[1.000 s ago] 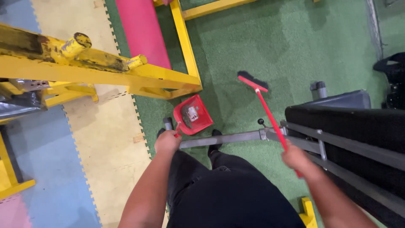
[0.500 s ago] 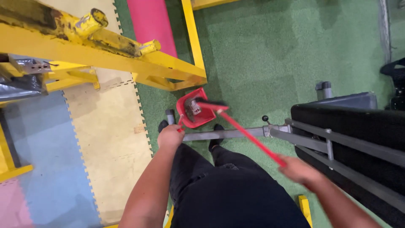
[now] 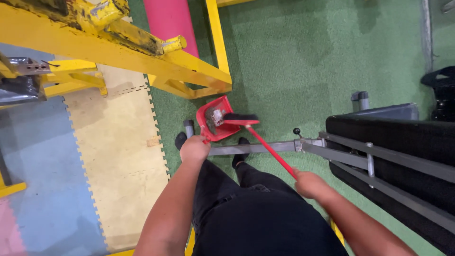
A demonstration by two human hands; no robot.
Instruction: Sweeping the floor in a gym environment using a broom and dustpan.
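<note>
My left hand [image 3: 194, 149] grips the red plastic dustpan [image 3: 216, 124] tilted on green turf [image 3: 303, 66]; my right hand [image 3: 309, 184] clasps the red-handled broom [image 3: 258, 135], bristles at the pan's mouth, beside a grey steel bar [image 3: 256, 149].

Yellow steel frame [image 3: 142, 52], pink pad [image 3: 170, 21], black bench [image 3: 393, 137], foam mats [image 3: 109, 156]

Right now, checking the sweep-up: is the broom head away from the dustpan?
No, the broom head sits right at the open mouth of the red dustpan.
</note>
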